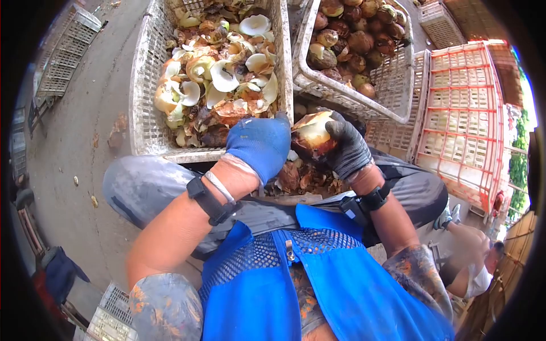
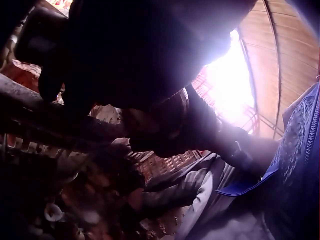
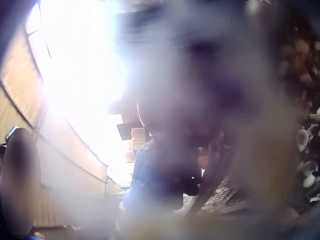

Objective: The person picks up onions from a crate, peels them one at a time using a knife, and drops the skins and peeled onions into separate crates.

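In the head view, the right hand (image 1: 349, 149), in a dark striped glove, grips a partly peeled onion (image 1: 313, 136) with white flesh and brown skin. Beside the onion's left side is the left hand (image 1: 259, 145) in a blue glove, its fingers bent and turned away; whether it holds anything is hidden. Both hands are above the lap, at the near corner of a crate of peelings (image 1: 135, 108). The left wrist view is mostly dark. Through the blurred right wrist view, the blue-gloved left hand (image 3: 156, 177) shows.
A white crate (image 1: 398, 105) of unpeeled onions stands ahead on the right. Loose brown skins (image 1: 310, 177) lie below the hands, between the legs. Red-netted crates (image 1: 460, 125) stand farther right, near another person (image 1: 469, 258). More crates (image 1: 65, 54) are at the far left.
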Motion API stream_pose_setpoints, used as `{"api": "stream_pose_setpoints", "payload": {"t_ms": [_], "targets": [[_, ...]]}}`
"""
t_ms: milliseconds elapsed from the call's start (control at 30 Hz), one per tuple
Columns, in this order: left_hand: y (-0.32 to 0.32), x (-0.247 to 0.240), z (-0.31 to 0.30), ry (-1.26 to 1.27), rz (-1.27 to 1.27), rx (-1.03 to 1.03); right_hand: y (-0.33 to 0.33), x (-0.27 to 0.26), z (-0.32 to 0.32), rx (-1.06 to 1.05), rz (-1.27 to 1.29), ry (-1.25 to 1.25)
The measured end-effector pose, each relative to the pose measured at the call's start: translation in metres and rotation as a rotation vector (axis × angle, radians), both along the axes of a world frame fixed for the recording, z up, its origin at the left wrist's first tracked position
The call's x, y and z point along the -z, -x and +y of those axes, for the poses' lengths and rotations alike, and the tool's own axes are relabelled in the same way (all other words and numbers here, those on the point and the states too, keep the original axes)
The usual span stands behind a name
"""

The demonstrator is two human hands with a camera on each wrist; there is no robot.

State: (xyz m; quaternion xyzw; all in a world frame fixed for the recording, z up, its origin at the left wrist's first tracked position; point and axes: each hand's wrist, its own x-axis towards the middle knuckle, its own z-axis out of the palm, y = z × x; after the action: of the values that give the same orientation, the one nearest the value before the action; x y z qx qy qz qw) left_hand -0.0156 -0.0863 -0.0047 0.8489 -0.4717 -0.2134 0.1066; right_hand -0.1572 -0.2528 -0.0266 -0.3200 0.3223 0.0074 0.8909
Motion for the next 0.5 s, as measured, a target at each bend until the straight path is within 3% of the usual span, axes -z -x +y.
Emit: {"api": "stream_pose_setpoints", "payload": {"t_ms": [200,267,500], "targets": [[-0.029,-0.012,0.010,-0.013,0.349,0.092,-0.006,-0.021,0.008,0.023,-0.106,0.218],[-0.025,-0.027,0.022,0.073,0.274,0.116,-0.010,-0.036,0.010,0.024,-0.133,0.306],[0.007,-0.037,0.049,0.533,-0.012,-0.153,-0.025,-0.077,0.023,-0.113,-0.113,0.372]]}}
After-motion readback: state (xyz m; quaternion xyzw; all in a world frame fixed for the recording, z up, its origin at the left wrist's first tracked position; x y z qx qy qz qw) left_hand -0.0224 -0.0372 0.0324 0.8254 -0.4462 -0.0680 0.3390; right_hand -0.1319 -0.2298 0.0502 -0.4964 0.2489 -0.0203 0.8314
